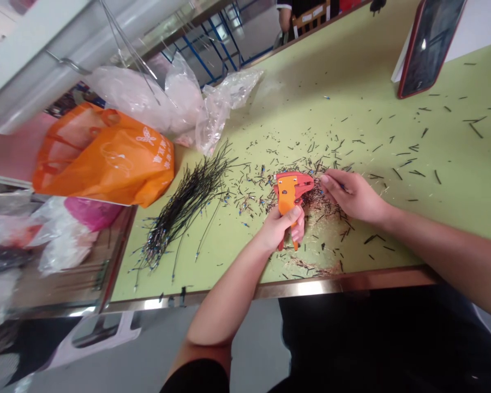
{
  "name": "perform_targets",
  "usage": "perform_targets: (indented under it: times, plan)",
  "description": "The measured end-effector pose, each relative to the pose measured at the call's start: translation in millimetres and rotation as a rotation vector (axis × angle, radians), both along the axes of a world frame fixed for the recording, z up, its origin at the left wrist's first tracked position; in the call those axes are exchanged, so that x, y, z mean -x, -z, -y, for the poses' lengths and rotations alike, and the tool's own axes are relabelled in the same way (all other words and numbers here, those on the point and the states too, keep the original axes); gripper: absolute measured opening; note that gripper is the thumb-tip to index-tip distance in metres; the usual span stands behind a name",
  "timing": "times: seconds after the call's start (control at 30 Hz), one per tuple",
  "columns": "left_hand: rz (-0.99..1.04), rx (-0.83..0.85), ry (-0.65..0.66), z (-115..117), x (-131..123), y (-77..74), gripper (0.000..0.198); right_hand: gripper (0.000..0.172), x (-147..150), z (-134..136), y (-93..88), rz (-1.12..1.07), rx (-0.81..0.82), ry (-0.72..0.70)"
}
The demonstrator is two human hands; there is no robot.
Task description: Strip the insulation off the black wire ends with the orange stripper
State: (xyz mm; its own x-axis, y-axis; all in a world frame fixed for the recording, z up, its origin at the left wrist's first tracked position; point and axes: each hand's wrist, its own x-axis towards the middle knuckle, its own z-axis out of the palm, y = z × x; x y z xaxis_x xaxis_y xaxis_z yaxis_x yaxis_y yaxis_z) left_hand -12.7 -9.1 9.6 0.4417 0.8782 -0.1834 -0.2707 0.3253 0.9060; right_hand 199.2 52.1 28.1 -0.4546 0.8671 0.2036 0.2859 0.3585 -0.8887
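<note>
My left hand (281, 228) is closed round the handles of an orange wire stripper (289, 195), whose red jaw points right over the green table (311, 103). My right hand (352, 194) lies just right of the jaw, its fingers pinched together at the jaw on a short thin wire that I can barely make out. Under both hands lies a heap of cut wire scraps (323, 207). A bundle of long thin black wires (184, 204) with blue tips lies on the table to the left of the tool.
An orange plastic bag (106, 158) and clear plastic bags (180, 103) sit at the table's left end. A phone in a red case (429, 43) leans at the far right. Short wire offcuts are scattered over the table. Another person stands at the far end.
</note>
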Motion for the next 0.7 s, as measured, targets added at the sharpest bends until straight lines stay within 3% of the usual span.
perform_targets:
  times: [0.17, 0.3, 0.47, 0.5, 0.63, 0.7]
  plan:
    - [0.032, 0.023, -0.003, 1, 0, -0.5, 0.062, 0.060, -1, -1, 0.7, -0.013, 0.003, 0.001]
    - [0.185, 0.044, 0.046, 1, -3, -3.1, 0.065, 0.059, 2, 1, -1.6, -0.068, 0.000, -0.019]
    - [0.283, 0.099, 0.049, 1, 4, -17.2, 0.070, 0.058, -2, 2, -6.2, -0.180, 0.044, 0.009]
    - [0.311, 0.078, 0.011, -1, 12, -21.6, 0.068, 0.057, -6, -1, -6.8, -0.201, 0.051, 0.042]
    - [0.538, -0.105, -0.521, -15, 52, -36.0, 0.049, 0.054, -26, -24, -6.6, -0.404, 0.012, 0.390]
    - [0.485, -0.097, -0.499, -19, 57, -35.8, 0.049, 0.053, -30, -31, -5.4, -0.368, -0.004, 0.365]
